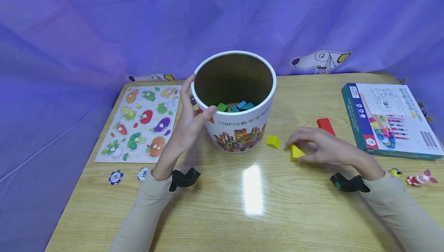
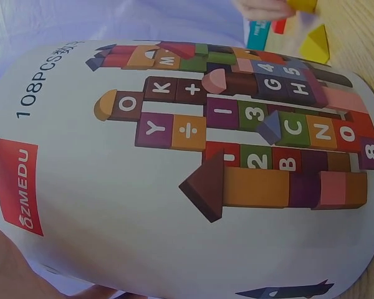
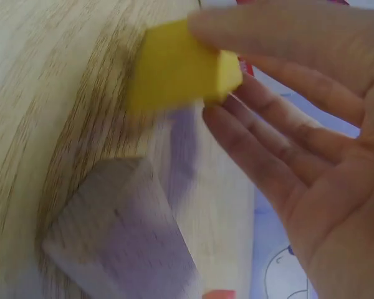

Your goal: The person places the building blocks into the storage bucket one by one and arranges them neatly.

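My left hand (image 1: 187,128) holds the near left side of a white toy-block bucket (image 1: 239,132), thumb and fingers spread around it by the rim. Green and blue blocks (image 1: 247,106) lie low inside the bucket. To the right, my right hand (image 1: 320,146) pinches a yellow block (image 3: 174,65) between thumb and fingers, close to the tabletop. Another yellow block (image 1: 273,141) lies between the bucket and that hand. Just behind the right hand is a red block (image 1: 325,126). A pale, wood-grained block (image 3: 121,230) appears large and blurred in the right wrist view.
A vegetable puzzle board (image 1: 138,125) lies left of the bucket, with poker chips (image 1: 116,177) in front of it. At right are a flat boxed set (image 1: 392,121) and small toy figures (image 1: 421,178). A purple curtain (image 1: 222,17) hangs behind the wooden table (image 1: 215,213).
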{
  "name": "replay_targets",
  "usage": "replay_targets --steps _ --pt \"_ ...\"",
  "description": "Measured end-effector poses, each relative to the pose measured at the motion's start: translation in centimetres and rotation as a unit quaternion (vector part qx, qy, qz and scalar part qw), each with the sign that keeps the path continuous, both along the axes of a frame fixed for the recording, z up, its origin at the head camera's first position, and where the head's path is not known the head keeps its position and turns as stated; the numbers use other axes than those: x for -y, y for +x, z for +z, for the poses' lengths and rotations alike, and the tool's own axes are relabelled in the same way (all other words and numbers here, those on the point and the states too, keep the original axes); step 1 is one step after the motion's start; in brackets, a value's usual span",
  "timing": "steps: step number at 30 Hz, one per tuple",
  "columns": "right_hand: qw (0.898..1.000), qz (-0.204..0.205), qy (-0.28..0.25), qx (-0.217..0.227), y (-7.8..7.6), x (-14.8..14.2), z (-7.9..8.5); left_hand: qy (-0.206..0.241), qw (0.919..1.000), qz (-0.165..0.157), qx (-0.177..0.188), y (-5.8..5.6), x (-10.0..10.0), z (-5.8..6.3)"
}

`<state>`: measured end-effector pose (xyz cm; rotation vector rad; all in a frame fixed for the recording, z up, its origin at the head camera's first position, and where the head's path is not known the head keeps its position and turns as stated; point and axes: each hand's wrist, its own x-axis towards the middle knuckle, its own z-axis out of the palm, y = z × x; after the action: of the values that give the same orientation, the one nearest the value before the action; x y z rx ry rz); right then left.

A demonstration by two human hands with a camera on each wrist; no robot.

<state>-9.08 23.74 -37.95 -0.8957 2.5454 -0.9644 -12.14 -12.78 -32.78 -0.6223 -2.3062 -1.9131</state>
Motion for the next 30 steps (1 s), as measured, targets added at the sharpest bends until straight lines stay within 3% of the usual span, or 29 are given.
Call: replay_targets --steps 8,30 --pt "0.998 -0.053 0.020 -0.020 -0.1 0.7 -0.4 0.001 1.0000 0.002 0.000 0.1 -0.1 0.0" --pt "0.995 -0.078 0.042 -0.048 0.8 1.5 -2.4 0.009 1.0000 0.001 -0.001 0.1 -0.1 0.0"
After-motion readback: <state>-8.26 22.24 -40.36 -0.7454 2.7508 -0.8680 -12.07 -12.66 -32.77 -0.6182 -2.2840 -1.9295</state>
